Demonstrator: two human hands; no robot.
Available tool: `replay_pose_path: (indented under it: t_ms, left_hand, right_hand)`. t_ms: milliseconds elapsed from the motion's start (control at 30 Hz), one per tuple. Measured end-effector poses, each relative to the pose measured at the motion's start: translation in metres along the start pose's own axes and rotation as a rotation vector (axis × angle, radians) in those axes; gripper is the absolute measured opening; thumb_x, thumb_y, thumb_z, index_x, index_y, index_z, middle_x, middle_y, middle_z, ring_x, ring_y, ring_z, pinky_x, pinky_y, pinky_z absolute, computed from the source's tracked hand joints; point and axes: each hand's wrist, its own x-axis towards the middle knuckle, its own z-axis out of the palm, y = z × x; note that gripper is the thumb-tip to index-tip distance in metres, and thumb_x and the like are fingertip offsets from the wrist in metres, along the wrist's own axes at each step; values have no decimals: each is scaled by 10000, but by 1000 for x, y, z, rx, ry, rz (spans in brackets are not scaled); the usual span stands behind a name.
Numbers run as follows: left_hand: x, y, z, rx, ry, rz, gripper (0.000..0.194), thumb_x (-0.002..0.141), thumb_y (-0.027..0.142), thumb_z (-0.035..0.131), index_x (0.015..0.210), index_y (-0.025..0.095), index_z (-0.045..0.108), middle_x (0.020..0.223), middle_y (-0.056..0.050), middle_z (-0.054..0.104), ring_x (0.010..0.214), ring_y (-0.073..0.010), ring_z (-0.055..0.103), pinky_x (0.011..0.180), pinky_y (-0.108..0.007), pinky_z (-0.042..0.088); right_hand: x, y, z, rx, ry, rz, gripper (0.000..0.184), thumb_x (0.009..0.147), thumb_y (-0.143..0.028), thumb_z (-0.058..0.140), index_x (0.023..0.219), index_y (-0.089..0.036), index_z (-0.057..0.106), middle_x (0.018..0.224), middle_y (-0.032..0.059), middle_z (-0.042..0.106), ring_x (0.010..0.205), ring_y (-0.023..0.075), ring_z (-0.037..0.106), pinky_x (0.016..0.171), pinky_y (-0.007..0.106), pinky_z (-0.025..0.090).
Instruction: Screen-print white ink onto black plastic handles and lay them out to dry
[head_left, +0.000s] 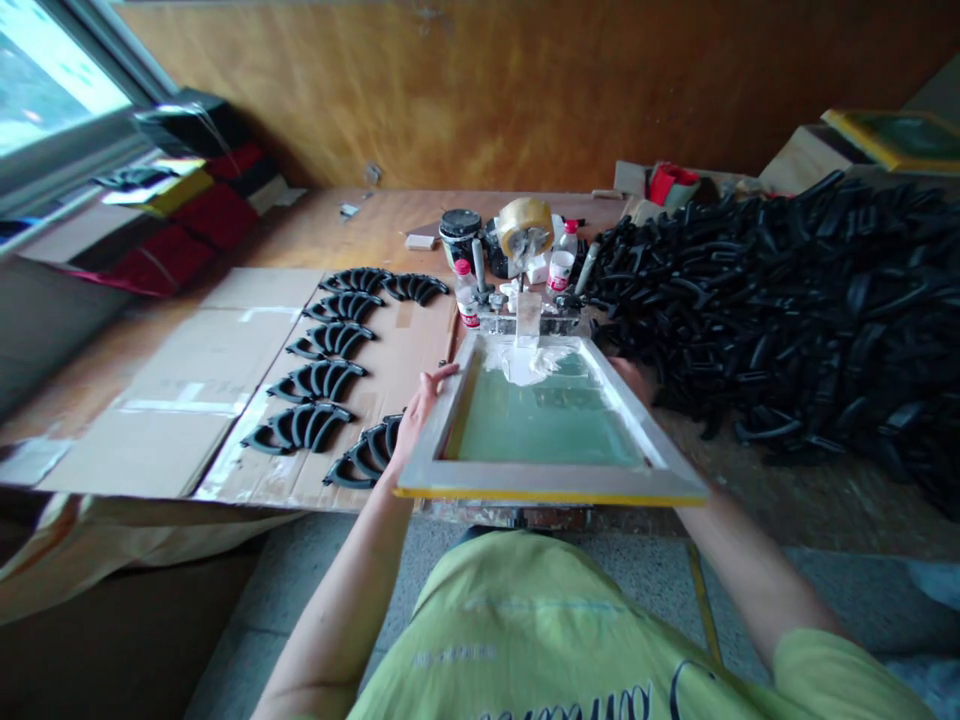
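Observation:
A screen printing frame (555, 477) with green mesh and a grey taped border is tilted up in front of me, its near edge raised. Its far side sits at a metal hinge clamp (495, 322). White paste (529, 365) lies on the far part of the mesh around a squeegee (528, 318). My left hand (424, 405) is at the frame's left side, fingers bent in toward its edge and partly hidden by it. Beyond the right side is my right hand (634, 380), its fingers mostly hidden behind the frame. Whatever lies under the frame is out of sight.
Curved black plastic handles (330, 340) lie in fanned rows on cardboard (397, 350) at left. A large heap of black handles (750, 300) fills the right. Behind the frame stand a paint tub (460, 235), a tape roll (525, 228) and red-capped bottles (465, 290).

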Motion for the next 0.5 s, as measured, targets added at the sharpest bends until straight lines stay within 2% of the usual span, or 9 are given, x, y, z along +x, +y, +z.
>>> replay_pose_path:
  t_ms: [33, 100, 167, 233, 333, 400, 500]
  left_hand:
    - [-7, -11, -3, 49, -16, -39, 628, 868, 659, 412, 1175, 177, 672, 1018, -63, 692, 888, -199, 637, 734, -280, 522]
    - [-18, -35, -4, 92, -31, -123, 603, 851, 619, 489, 1271, 207, 618, 982, -54, 695, 830, -189, 635, 675, -261, 509]
    - [-22, -60, -2, 58, -56, -191, 688, 815, 562, 576, 1399, 207, 489, 928, -52, 696, 756, -173, 631, 623, -243, 491]
    - [-20, -82, 2, 48, -66, -214, 768, 794, 519, 615, 1458, 204, 395, 889, -41, 689, 723, -158, 626, 612, -231, 478]
    - [-15, -102, 3, 103, -65, -202, 721, 809, 515, 595, 1441, 217, 416, 889, -22, 680, 748, -146, 625, 651, -228, 473]
    - [-13, -107, 3, 135, -62, -184, 673, 820, 521, 581, 1407, 214, 463, 943, -29, 686, 827, -158, 632, 731, -244, 481]
    - [-13, -109, 1, 164, -51, -183, 649, 824, 535, 573, 1374, 198, 500, 1025, -51, 689, 947, -189, 627, 845, -280, 473]
  right_hand:
    - [8, 6, -8, -6, 71, 83, 403, 919, -203, 386, 1288, -216, 548, 1118, 112, 627, 1020, 281, 590, 892, 470, 483]
    - [30, 2, -19, 18, 221, 190, 418, 911, -213, 432, 1318, -168, 517, 1199, 150, 571, 1118, 291, 545, 958, 468, 452]
    - [59, -19, -22, 49, 273, 119, 497, 870, -231, 557, 1356, -167, 470, 1309, 153, 494, 1237, 302, 453, 1033, 472, 395]
    - [87, -45, -15, 42, 189, -25, 518, 828, -211, 634, 1323, -171, 485, 1314, 147, 490, 1243, 305, 427, 1034, 470, 382]
    - [109, -72, 1, -4, -23, -75, 246, 836, -157, 605, 1081, -144, 599, 1089, 140, 610, 1050, 274, 523, 909, 397, 437]
    - [103, -79, 9, -32, -116, -69, 115, 849, -129, 557, 947, -139, 616, 964, 123, 640, 940, 246, 548, 828, 350, 440]
    - [72, -80, 8, -42, -162, -205, 143, 825, -68, 508, 869, -143, 621, 892, 104, 644, 894, 225, 546, 776, 314, 417]
